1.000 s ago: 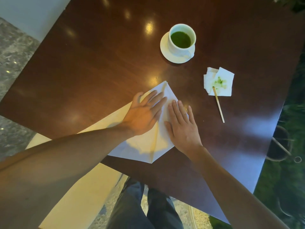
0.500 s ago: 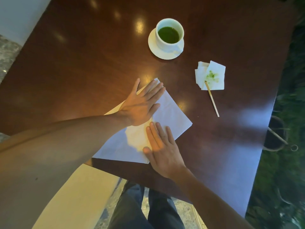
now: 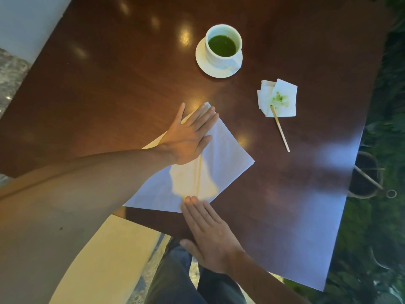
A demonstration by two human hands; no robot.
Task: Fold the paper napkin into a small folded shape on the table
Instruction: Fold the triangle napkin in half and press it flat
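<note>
A white paper napkin (image 3: 225, 159) lies flat on the dark wooden table (image 3: 109, 88), turned like a diamond, with a straight crease running down its middle. My left hand (image 3: 188, 137) presses flat on its upper left part, fingers spread toward the far corner. My right hand (image 3: 208, 233) lies flat near the table's front edge, and only its fingertips touch the napkin's near corner. Neither hand grips the paper.
A white cup of green drink (image 3: 222, 46) stands on a saucer (image 3: 201, 64) at the back. To the right lies a stained crumpled napkin (image 3: 278, 98) with a wooden stir stick (image 3: 281, 132). A pale bench (image 3: 105, 255) and my legs show below the table's edge.
My right hand has slid down the crease from the napkin's middle to its near corner. My left hand has stayed pressed on the upper part.
</note>
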